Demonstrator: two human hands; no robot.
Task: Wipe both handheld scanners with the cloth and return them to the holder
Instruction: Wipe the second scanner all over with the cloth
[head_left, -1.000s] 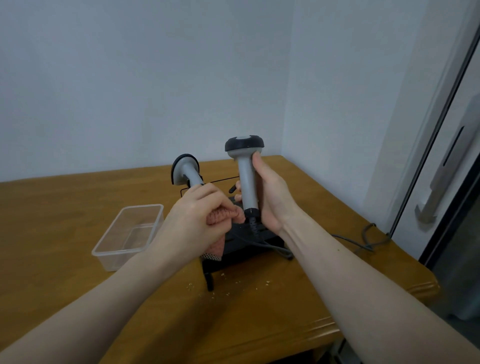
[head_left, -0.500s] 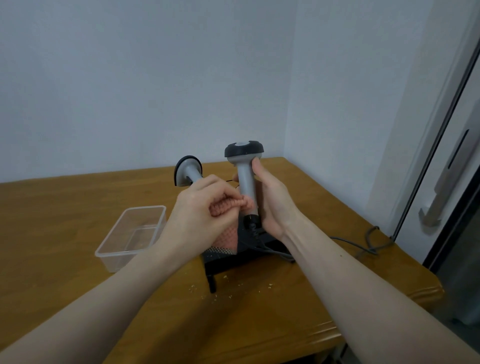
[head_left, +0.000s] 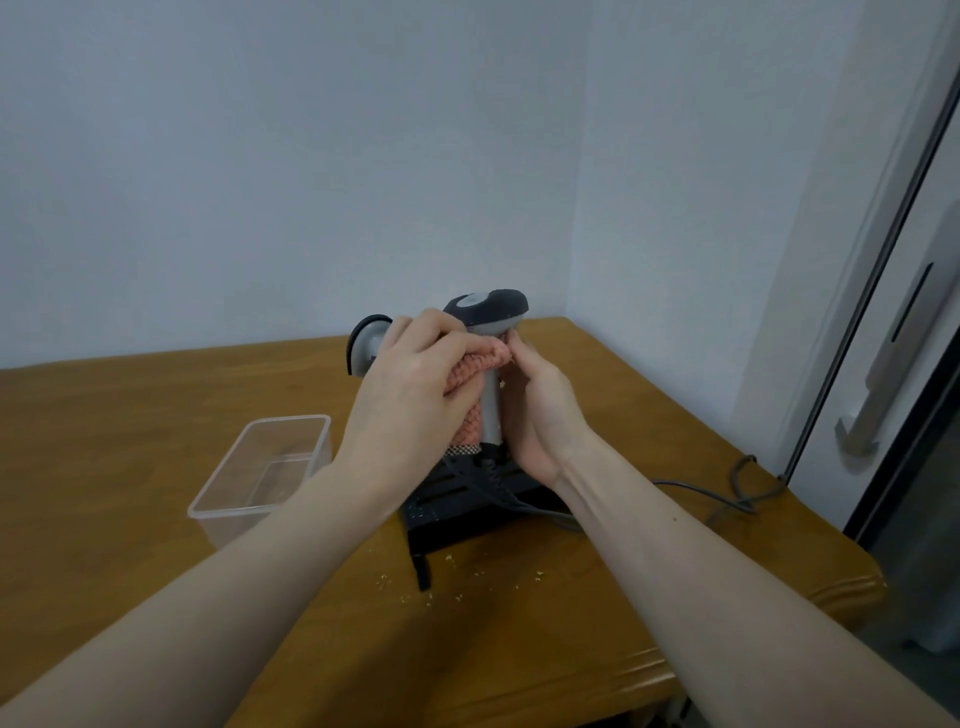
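Note:
My right hand (head_left: 535, 405) grips the grey handle of an upright scanner (head_left: 491, 312) with a dark head, held above the black holder (head_left: 457, 499). My left hand (head_left: 415, 384) holds a pink woven cloth (head_left: 472, 369) wrapped against the upper part of that handle, just under the head. The cloth hangs down along the handle's left side. A second grey scanner (head_left: 366, 340) stands in the holder behind my left hand, mostly hidden by it. A dark cable (head_left: 696, 493) runs from the held scanner's base off to the right.
A clear plastic container (head_left: 260, 467) sits on the wooden table (head_left: 130, 415) left of the holder. Small crumbs (head_left: 457, 587) lie in front of the holder. The table's right edge lies close to a wall corner and a door frame (head_left: 883, 312).
My left hand has slid the cloth up the scanner handle from near its base to just under the head. The scanner has tilted slightly; my right hand keeps its grip.

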